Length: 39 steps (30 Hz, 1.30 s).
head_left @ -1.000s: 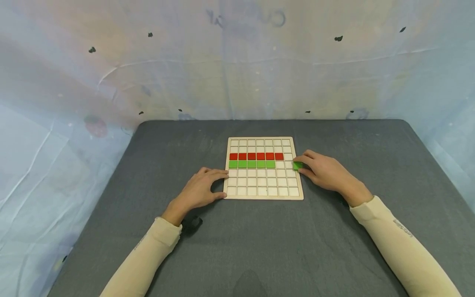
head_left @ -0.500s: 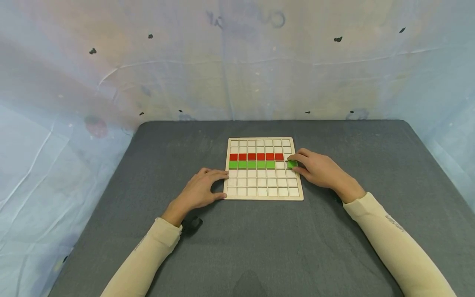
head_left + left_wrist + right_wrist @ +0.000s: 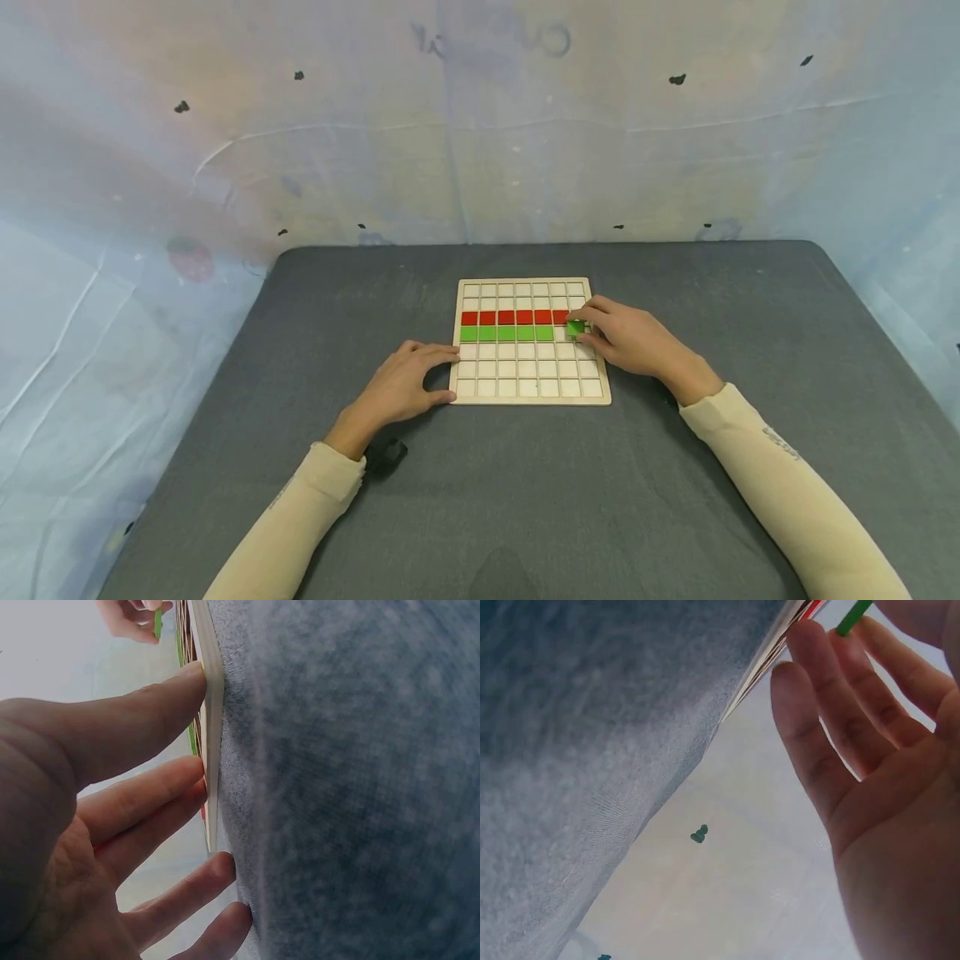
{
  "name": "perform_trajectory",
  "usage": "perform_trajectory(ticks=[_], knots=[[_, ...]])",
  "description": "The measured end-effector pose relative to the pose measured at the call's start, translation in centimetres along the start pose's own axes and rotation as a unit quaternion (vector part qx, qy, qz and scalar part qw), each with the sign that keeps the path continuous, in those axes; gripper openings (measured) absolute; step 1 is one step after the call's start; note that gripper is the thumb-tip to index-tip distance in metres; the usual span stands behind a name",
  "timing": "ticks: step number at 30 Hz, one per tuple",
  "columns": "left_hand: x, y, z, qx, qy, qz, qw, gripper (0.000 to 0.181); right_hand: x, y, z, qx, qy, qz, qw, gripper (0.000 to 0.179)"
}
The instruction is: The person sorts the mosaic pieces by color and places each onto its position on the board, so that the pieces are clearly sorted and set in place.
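On the grey table lies a pale wooden grid board [image 3: 528, 370] with a row of red square tiles [image 3: 506, 318] and, nearer, a row of green square tiles [image 3: 487, 333]. My left hand [image 3: 397, 385] rests its thumb and two fingertips on the board's left edge. Its other two fingers touch the cloth beside the board, as the left wrist view shows. Over the right end of the green row, my right hand [image 3: 630, 337] pinches a green tile [image 3: 575, 327] between thumb and fingers. The tile is tilted, and seen edge-on as a green tile [image 3: 854, 616] in the right wrist view.
A dark grey cloth [image 3: 480, 492] covers the table. Behind it hangs a pale patterned sheet [image 3: 517, 167] with small dark marks. A black object [image 3: 386, 457] sits under the left wrist.
My right hand has moved left with the green tile, from the board's right edge to over the cells at the green row's end. The left hand stays in place on the board.
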State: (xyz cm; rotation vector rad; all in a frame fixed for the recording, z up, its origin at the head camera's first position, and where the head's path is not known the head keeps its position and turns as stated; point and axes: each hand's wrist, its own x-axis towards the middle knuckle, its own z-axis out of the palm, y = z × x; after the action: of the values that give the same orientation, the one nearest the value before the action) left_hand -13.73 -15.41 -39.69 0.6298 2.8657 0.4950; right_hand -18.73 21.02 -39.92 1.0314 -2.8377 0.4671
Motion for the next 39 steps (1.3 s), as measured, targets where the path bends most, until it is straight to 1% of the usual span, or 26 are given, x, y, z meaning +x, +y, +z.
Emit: perform_trajectory(ticks=[6,14,22,25,33,39], knots=[[-0.1,-0.2,-0.1,-0.003,0.003,0.0,1.0,0.06,0.5,-0.5,-0.2,-0.003,-0.009,0.002,0.9999,0.031],[-0.2,-0.5,-0.2,-0.005,0.008,0.002,1.0,0.06,1.2,-0.9,-0.1,0.002,-0.005,-0.009,0.9999,0.033],[0.0,-0.3,-0.1,-0.003,0.004,0.001,1.0,0.059,1.8,-1.0,0.4,-0.022,-0.022,-0.009,0.9995,0.035],[0.1,-0.3,0.1,-0.001,0.003,0.003,1.0,0.059,1.9,-0.9,0.7,-0.033,-0.025,-0.011,0.9991,0.035],[0.2,-0.3,0.2,-0.005,0.006,0.002,1.0,0.06,1.7,-0.8,0.8,-0.042,-0.031,0.007,0.9986,0.034],[0.1,-0.2,0.2,-0.002,0.001,-0.003,1.0,0.06,1.5,-0.8,0.9,-0.041,-0.03,0.0,0.9987,0.035]])
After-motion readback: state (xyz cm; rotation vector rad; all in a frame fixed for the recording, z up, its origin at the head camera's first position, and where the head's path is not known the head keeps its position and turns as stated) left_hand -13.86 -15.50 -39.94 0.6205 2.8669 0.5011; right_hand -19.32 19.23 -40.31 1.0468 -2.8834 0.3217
